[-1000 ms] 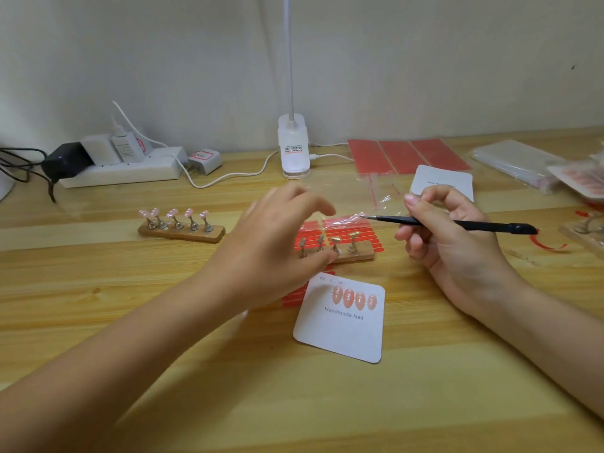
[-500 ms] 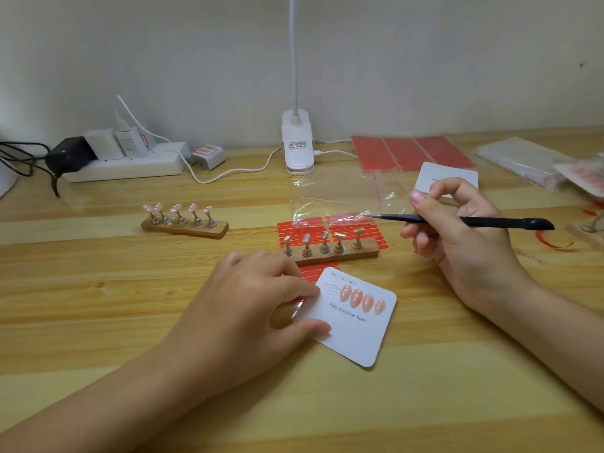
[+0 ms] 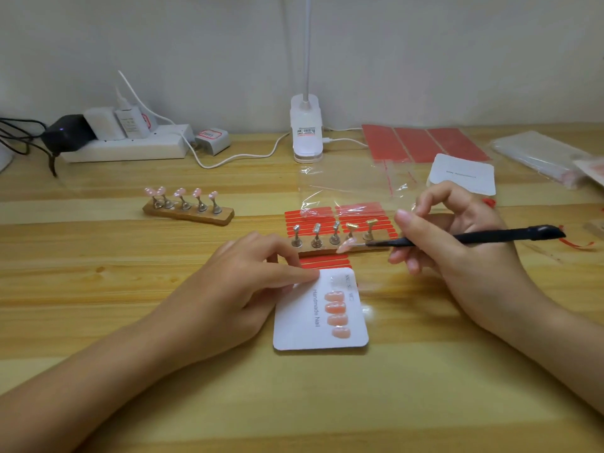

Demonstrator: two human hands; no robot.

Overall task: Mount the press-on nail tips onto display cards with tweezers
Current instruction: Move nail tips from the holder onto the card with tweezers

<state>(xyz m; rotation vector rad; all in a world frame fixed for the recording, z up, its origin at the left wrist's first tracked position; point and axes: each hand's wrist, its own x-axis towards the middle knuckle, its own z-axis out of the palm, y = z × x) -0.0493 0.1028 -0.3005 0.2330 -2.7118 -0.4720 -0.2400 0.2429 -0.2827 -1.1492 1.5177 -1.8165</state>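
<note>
Four peach nail tips (image 3: 336,313) sit in a column on the white display card (image 3: 294,328) on the table (image 3: 130,403), pinned by the left hand (image 3: 238,289) with straight fingertips; the right hand (image 3: 457,237) grips black tweezers (image 3: 474,237) pinching a fifth tip (image 3: 347,246) above the card

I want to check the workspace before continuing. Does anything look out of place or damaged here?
Nothing looks damaged or spilled. The card lies slightly askew under the left hand. The right hand holds the tweezers, with a nail tip at their point.
</note>
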